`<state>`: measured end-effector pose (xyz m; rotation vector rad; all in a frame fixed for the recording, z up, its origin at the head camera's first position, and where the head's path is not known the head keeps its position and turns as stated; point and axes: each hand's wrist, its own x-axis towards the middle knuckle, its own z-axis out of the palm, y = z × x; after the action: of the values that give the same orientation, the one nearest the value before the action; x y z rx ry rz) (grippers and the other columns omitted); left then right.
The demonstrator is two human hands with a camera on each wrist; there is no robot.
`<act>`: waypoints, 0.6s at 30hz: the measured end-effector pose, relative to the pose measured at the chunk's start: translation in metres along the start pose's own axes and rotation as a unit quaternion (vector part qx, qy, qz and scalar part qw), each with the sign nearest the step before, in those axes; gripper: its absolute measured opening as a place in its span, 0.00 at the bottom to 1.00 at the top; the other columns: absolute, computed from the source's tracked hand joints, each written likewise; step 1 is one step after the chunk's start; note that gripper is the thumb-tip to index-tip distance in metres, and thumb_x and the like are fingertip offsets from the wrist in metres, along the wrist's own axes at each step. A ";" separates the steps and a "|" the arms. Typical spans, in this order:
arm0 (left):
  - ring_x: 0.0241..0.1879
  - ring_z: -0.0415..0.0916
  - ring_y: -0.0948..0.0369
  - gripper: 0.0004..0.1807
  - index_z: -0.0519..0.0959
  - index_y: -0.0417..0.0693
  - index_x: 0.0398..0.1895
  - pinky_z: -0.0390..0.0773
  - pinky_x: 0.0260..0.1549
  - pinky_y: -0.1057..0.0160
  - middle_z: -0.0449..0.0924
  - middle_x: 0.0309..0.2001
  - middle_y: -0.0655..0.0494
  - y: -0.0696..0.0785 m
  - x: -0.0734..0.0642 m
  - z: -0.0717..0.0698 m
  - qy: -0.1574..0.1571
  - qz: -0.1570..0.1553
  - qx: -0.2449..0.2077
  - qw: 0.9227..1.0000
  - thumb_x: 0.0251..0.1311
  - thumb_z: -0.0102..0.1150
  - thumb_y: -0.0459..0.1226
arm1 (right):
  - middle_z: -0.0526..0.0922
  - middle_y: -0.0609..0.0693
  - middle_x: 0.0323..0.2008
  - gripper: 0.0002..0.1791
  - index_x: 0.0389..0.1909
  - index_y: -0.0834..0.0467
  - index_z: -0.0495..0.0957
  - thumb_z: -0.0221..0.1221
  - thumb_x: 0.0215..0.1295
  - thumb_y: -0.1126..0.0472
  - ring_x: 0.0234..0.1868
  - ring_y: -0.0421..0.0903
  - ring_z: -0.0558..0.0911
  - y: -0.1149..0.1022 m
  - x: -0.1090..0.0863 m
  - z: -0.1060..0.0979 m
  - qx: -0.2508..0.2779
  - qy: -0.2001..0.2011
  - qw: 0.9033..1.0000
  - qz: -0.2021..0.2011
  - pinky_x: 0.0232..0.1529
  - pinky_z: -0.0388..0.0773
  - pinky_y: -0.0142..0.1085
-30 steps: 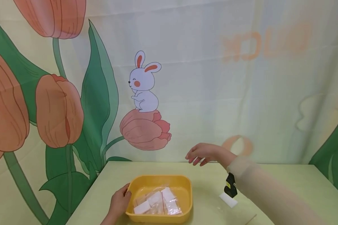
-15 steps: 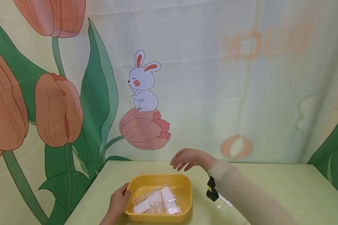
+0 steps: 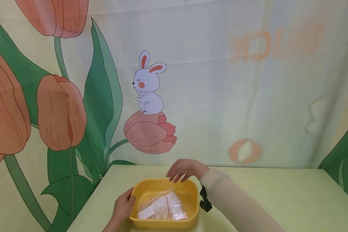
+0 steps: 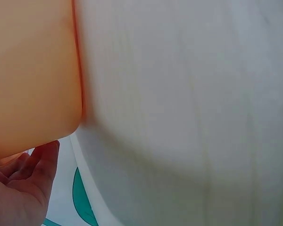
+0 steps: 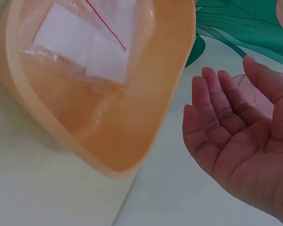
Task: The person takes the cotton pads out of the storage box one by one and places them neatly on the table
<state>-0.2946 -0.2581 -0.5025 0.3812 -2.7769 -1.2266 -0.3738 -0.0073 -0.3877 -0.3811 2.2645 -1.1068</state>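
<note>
A yellow plastic basin (image 3: 163, 224) stands near the table's front, with clear zip bags (image 3: 162, 207) holding white rectangular pieces inside it. My left hand (image 3: 123, 204) grips the basin's left rim, thumb at the edge and fingers round the outer side. Seen from the left wrist, that left hand (image 4: 26, 186) reaches up to the basin's lower corner (image 4: 33, 84). Over the basin's far right rim hovers my right hand (image 3: 185, 169), palm down with fingers loosely bent, holding nothing. In the right wrist view the same right hand (image 5: 236, 132) is apart from the basin wall (image 5: 118, 160).
The pale green table (image 3: 269, 196) stretches out to the right. Behind it hangs a cloth backdrop (image 3: 197, 96) printed with tulips and a rabbit. A black strap device (image 3: 205, 199) is on my right wrist, beside the basin's right wall.
My right hand has moved left and down, from above the table to over the basin's far rim. Its forearm now covers the white piece seen on the table. The left hand keeps its grip.
</note>
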 end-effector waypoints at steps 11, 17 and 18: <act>0.70 0.69 0.37 0.27 0.66 0.30 0.73 0.74 0.67 0.41 0.70 0.71 0.32 0.003 0.002 0.001 -0.004 -0.011 -0.005 1.000 0.73 0.43 0.32 | 0.89 0.54 0.45 0.14 0.51 0.61 0.86 0.64 0.69 0.59 0.46 0.52 0.86 0.012 0.013 0.030 -0.014 0.020 1.000 -0.012 0.56 0.87 0.45; 0.71 0.69 0.36 0.27 0.66 0.30 0.73 0.74 0.67 0.41 0.70 0.71 0.32 0.004 0.001 0.001 -0.007 -0.018 -0.005 1.000 0.74 0.43 0.33 | 0.89 0.56 0.45 0.15 0.52 0.62 0.85 0.64 0.69 0.60 0.46 0.52 0.87 0.018 0.019 0.041 -0.001 0.011 1.000 -0.009 0.56 0.87 0.45; 0.71 0.69 0.36 0.27 0.66 0.30 0.72 0.74 0.67 0.41 0.70 0.71 0.31 0.005 0.001 0.002 -0.006 -0.018 -0.005 1.000 0.74 0.44 0.33 | 0.89 0.56 0.45 0.15 0.52 0.63 0.85 0.63 0.69 0.60 0.45 0.52 0.86 0.019 0.019 0.042 0.000 0.010 1.000 -0.009 0.56 0.87 0.45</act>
<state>-0.2970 -0.2543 -0.5001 0.4267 -2.7844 -1.2555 -0.3635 -0.0312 -0.4303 -0.3931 2.2818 -1.1249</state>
